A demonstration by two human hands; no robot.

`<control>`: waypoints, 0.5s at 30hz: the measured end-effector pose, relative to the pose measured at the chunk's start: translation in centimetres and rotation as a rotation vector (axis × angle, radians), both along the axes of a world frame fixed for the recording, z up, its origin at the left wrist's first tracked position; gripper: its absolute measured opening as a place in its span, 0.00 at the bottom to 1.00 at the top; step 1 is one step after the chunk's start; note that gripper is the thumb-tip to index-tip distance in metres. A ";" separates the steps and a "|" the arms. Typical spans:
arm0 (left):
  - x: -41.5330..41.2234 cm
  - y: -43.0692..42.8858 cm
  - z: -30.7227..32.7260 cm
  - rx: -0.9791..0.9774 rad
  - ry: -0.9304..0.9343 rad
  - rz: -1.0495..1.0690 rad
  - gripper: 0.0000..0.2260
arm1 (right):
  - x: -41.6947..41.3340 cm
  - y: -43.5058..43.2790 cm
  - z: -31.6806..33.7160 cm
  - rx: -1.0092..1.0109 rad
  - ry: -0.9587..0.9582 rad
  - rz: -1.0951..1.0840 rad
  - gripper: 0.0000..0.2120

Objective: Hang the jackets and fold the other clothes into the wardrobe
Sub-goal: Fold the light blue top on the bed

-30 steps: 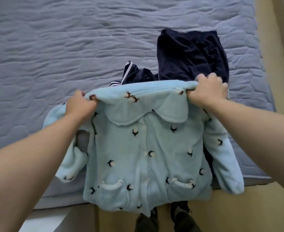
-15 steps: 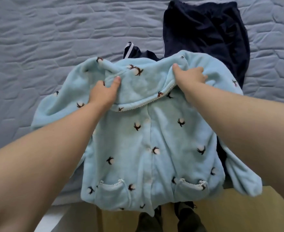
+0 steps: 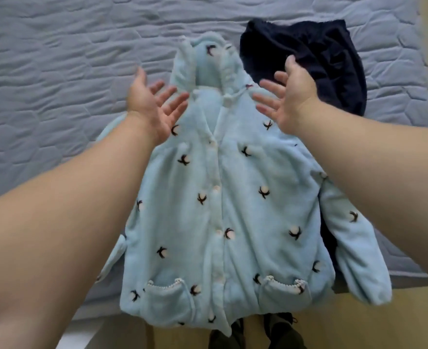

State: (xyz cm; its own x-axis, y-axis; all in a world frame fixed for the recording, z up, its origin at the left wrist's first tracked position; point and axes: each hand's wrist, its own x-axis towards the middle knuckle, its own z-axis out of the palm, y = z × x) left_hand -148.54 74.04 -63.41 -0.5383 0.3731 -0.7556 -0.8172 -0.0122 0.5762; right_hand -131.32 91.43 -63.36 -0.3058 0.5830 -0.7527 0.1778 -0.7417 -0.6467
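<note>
Two hands are spread with straight, parted fingers and hold nothing. The left hand [image 3: 152, 107] and the right hand [image 3: 291, 96] face palm to palm over the shoulders of a light blue fleece jacket [image 3: 233, 197]. Whether either one touches the fleece cannot be told.

This jacket lies flat and front up on a grey quilted bed cover [image 3: 56, 71], buttoned down the middle, and runs from between the hands back under both forearms. Its hood [image 3: 207, 64] lies just beyond the fingertips, between the two hands. One sleeve [image 3: 354, 248] lies under the right forearm, its cuff hanging past the bed's near edge. Most of the other sleeve is hidden by the left forearm. Two trimmed pockets [image 3: 167, 298] sit at the hem, near the elbows.

Beyond the right hand and partly behind it, a dark navy garment [image 3: 321, 59] lies crumpled on the cover, just beside the hood.
</note>
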 end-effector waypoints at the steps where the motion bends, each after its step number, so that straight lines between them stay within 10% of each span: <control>1: 1.4 0.4 -0.2 -0.148 0.087 -0.080 0.18 | 0.8 -0.4 -0.4 0.092 -0.151 0.060 0.18; 5: 7.2 0.0 -2.6 -0.581 0.647 -0.600 0.03 | 6.9 -1.1 -2.9 0.483 -0.662 0.261 0.09; 10: 14.5 -1.4 -4.4 -0.583 0.990 -1.122 0.02 | 15.4 -0.4 -4.9 0.544 -1.084 0.288 0.17; 15: 21.2 -0.2 -5.4 -0.427 1.054 -1.264 0.06 | 22.0 -0.1 -5.3 0.153 -0.817 0.369 0.19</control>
